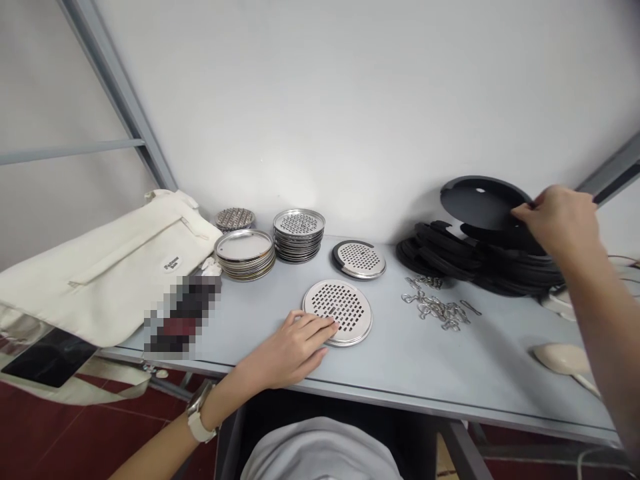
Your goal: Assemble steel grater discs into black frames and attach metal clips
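Note:
My left hand (299, 345) lies with its fingers outstretched on the near edge of a round slotted metal grater disc (353, 310). Raised at the right, my right hand (565, 223) pinches the rim of a shallow round black dish (477, 202). That dish is tilted above a heap of similar black pieces (443, 250). Behind the slotted disc sits another perforated metal disc (363, 259), with a black rim piece around its left side. Small bent-wire metal clips (433, 307) are scattered between the discs and the black heap.
Stacked metal discs stand at the back left: plain ones (245, 247), perforated ones (299, 227) and rough-surfaced ones (235, 219). A cream bag (115, 267) leans at the left, by a dark tablet-like object (50, 358). A beige rounded object (560, 358) lies under my right forearm.

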A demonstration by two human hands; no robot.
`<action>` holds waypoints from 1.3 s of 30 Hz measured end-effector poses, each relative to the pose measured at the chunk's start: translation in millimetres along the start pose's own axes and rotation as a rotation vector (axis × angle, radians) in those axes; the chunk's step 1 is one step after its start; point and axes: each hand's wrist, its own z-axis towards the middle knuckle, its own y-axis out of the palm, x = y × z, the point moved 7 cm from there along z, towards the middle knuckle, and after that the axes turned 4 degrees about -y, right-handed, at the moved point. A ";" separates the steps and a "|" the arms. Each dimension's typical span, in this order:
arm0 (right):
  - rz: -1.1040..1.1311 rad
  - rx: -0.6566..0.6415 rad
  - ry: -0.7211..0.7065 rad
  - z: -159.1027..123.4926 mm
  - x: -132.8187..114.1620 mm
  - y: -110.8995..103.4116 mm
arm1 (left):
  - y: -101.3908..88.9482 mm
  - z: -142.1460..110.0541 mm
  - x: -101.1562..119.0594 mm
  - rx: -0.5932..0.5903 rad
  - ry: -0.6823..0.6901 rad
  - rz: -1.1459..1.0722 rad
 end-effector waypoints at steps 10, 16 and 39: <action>0.418 -0.079 -0.230 -55.2 -123.1 -20.8 | -2.8 -1.4 -6.9 0.019 -0.104 -0.226; 0.726 -0.355 -0.438 -153.4 -207.3 -32.6 | 0.7 -6.3 -42.3 0.206 -0.434 -1.140; 0.410 -0.474 -0.061 -192.5 30.7 19.7 | 1.1 -20.5 -71.9 0.356 -0.786 -1.193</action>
